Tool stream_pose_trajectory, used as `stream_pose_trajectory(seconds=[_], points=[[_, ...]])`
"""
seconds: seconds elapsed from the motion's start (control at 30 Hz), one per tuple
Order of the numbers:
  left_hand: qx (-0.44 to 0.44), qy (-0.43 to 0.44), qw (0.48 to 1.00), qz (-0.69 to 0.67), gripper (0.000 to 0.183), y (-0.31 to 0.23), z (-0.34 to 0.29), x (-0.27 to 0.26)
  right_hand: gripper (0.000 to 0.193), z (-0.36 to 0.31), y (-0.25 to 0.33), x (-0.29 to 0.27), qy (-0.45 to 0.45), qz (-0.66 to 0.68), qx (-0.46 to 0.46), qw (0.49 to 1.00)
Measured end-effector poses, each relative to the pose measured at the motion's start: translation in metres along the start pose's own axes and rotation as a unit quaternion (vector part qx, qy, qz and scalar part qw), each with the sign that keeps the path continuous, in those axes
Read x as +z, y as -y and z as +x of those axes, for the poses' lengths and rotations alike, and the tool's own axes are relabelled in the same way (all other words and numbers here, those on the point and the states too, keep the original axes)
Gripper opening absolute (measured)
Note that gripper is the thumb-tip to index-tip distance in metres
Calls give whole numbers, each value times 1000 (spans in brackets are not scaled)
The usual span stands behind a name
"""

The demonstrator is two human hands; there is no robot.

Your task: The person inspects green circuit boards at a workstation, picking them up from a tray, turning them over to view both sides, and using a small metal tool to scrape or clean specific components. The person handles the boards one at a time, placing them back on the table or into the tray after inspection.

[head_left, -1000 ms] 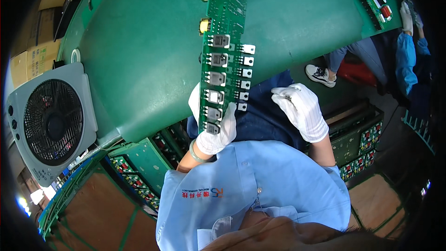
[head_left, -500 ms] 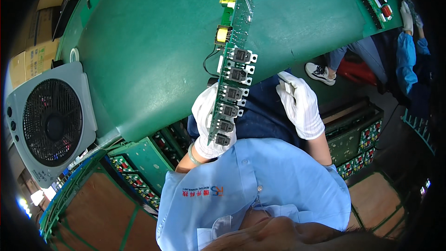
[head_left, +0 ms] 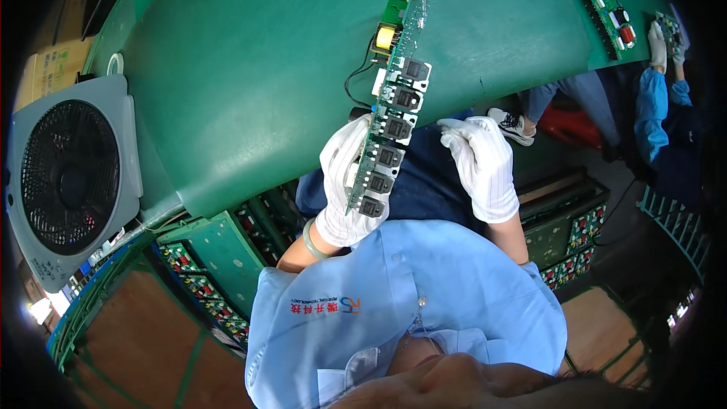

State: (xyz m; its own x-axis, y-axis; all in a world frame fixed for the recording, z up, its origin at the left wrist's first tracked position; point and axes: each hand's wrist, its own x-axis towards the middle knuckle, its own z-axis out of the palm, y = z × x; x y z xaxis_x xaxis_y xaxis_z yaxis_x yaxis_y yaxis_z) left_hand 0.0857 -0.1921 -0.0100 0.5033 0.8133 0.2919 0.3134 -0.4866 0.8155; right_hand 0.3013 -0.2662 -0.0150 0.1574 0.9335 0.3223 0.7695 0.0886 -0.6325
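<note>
While the white-gloved left hand (head_left: 339, 182) pinches its lower end, the green circuit board (head_left: 388, 95) stands tilted, nearly edge-on, its upper part reaching well past the fingers toward the counter (head_left: 250, 106). Six black transistors (head_left: 397, 127) with metal tabs line its lower half; higher up, a yellow-wrapped transformer (head_left: 385, 37) and a looping black wire (head_left: 351, 83) jut from its left side. Right of the board and apart from it, the gloved right hand (head_left: 483, 170) has loosely bent fingers; I cannot tell whether their tips meet. Left of the board sits a grey box fan (head_left: 130, 136); beyond the board, far right, another populated board (head_left: 606, 4) lies on the counter.
</note>
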Motion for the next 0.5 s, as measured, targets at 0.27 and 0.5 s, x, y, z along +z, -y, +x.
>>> stream_pose_trajectory(seconds=[0.27,0.5], points=[[-4,11,999,-39,45,6,-2,0,19,6,10,10,2,26,50,998],[32,-5,999,7,48,5,-3,-1,16,7,10,7,10,81,58,995]])
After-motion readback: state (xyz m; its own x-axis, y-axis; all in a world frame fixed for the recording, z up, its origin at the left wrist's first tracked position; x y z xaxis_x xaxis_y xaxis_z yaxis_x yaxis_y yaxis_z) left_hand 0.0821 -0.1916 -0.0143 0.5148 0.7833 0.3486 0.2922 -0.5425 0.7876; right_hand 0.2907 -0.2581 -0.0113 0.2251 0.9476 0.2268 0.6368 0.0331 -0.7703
